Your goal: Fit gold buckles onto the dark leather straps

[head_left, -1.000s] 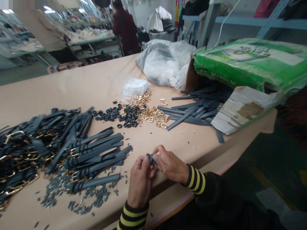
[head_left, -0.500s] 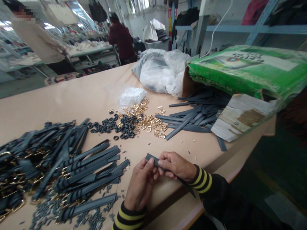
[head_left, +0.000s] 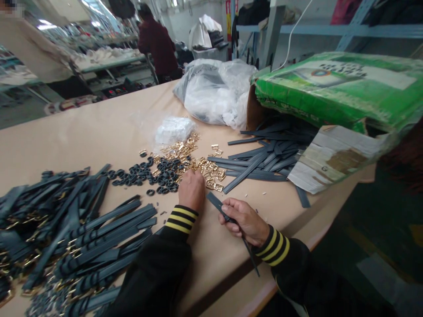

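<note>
Strap [head_left: 215, 202] gripped in right hand [head_left: 243, 221] frees left hand [head_left: 192, 190], fingers curled, hold unclear, among gold buckles [head_left: 211, 172] at twelve o'clock.

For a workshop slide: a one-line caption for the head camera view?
Right hand holds a dark strap; left hand rests among gold buckles and black rings.

**Straps left, carton right, buckles dead centre!**

I'm looking down the tabletop [head_left: 99, 127], and along its left edge sit the buckled straps [head_left: 82, 237] in a big heap. Just right of them, the rings [head_left: 165, 176] run mid-table, with the loose buckles [head_left: 211, 169] touching them on the right. Right behind those, a small plastic bag [head_left: 173, 130]! Farther back, a big plastic sack [head_left: 211, 94] sits on the far edge. At the far right corner, the carton [head_left: 340, 88], with bare strap strips [head_left: 264, 160] lying in front of it!
</note>
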Demonstrator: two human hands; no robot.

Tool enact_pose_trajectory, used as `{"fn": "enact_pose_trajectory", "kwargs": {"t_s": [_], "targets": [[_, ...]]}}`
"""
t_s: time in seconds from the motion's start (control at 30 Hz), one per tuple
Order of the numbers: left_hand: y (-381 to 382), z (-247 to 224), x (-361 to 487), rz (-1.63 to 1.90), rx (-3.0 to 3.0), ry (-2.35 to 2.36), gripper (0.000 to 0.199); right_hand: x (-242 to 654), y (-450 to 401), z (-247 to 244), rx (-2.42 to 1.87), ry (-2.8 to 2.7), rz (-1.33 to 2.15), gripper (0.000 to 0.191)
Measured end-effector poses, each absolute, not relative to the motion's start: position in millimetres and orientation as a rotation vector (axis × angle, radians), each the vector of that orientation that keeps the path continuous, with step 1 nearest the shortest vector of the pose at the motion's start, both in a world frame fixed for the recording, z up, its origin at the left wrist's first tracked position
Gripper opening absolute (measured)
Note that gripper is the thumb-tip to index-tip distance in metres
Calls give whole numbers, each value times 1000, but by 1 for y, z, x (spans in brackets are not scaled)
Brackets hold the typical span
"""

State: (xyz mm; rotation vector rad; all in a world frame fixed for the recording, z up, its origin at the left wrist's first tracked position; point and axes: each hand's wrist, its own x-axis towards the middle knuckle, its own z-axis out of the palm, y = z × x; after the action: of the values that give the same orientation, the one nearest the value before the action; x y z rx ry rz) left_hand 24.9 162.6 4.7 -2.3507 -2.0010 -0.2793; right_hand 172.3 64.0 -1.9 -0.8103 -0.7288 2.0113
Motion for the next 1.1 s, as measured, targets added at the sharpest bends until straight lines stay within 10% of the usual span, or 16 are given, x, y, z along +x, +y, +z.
{"fn": "enact_pose_trajectory", "kwargs": {"t_s": [0.57, 0.9, 1.1], "targets": [[8, 39, 1, -1024, -2938, -1765, 18, 168, 43, 3, -601, -837, 2446, 23], [-14, 25, 8, -2067, -2225, -2996, 22, 151, 25, 6, -1107, -1507, 1526, 14], [-13, 32, 2, -2023, -2170, -2997, 21, 153, 24, 5, -901, -1525, 1703, 16]]}}
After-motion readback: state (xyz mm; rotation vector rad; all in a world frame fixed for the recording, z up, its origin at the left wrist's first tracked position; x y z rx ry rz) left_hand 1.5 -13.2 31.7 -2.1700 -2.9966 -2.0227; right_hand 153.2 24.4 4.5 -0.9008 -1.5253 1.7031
